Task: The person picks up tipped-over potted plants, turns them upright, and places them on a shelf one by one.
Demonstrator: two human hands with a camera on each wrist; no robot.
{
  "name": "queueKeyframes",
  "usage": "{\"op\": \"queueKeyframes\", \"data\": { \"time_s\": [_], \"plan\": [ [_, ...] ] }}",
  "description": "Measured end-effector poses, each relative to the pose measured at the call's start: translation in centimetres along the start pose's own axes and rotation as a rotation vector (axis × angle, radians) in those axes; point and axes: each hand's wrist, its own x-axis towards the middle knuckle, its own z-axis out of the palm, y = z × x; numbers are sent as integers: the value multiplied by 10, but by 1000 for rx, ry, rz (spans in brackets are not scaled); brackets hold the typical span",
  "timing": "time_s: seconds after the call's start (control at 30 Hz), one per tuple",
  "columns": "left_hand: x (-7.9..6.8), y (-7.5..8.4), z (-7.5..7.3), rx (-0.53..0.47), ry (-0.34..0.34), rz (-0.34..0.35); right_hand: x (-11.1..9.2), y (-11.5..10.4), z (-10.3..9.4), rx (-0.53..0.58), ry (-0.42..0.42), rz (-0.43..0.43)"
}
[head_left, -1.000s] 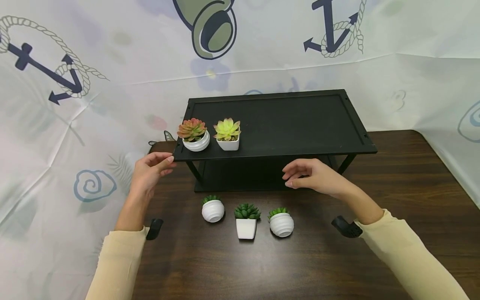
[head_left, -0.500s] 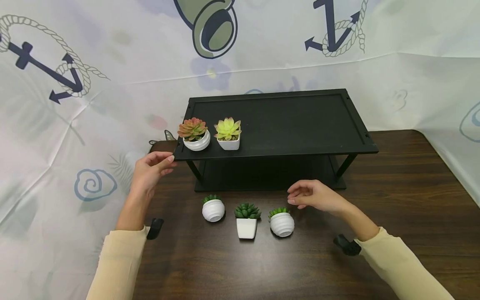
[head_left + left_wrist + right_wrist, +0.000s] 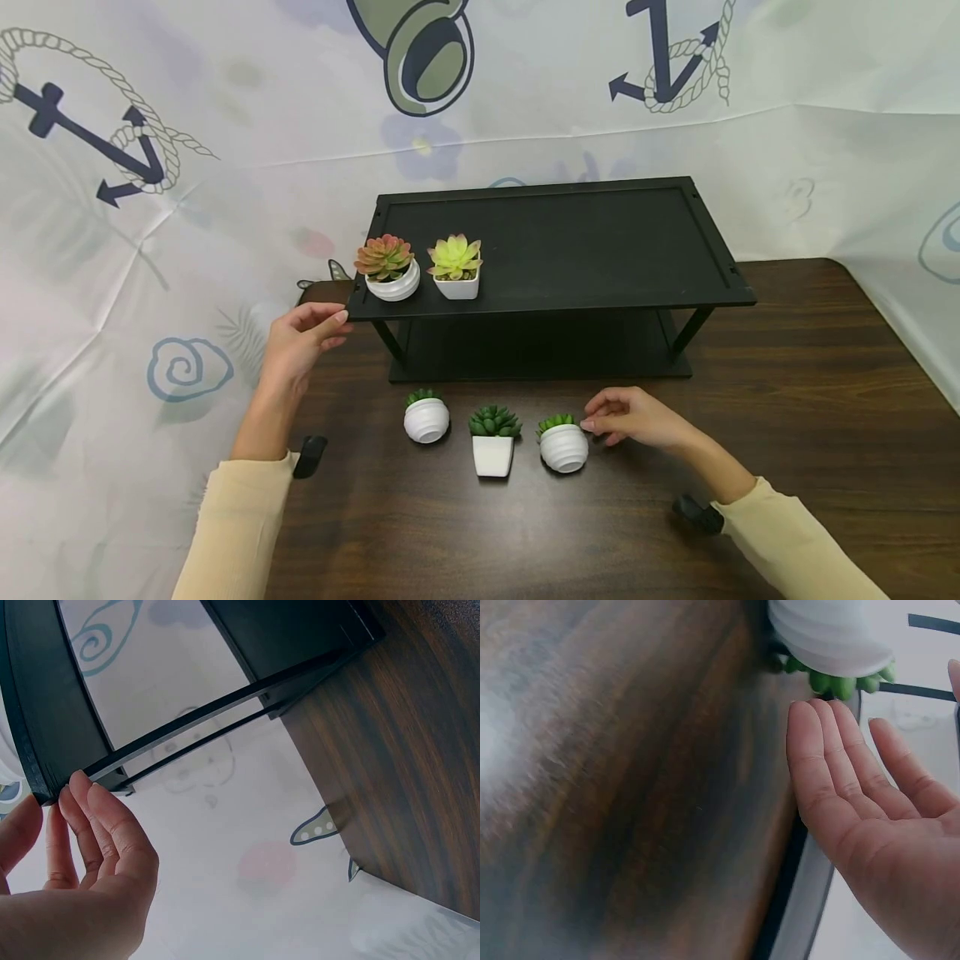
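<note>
Your left hand (image 3: 302, 335) pinches the near left corner of the black shelf (image 3: 592, 242). Your right hand (image 3: 632, 417) is released, fingers relaxed, just beside the rightmost potted plant (image 3: 564, 448) on the counter (image 3: 600, 542); contact cannot be confirmed.

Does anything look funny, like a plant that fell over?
Yes: the left round pot, middle square pot and right round pot on the table seem tipped onto their sides, tops toward the black shelf. That's odd because the yellow plant up there stands upright. I see no spill.
</note>
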Motion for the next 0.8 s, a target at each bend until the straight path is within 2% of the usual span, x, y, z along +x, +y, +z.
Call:
{"op": "queueKeyframes", "data": {
  "time_s": [0.27,0.8],
  "plan": [
    [0,0,0,7,-4,-1,2,11,9,37,15,35],
    [0,0,0,-16,-8,-6,8,13,17,44,20,75]
  ]
}}
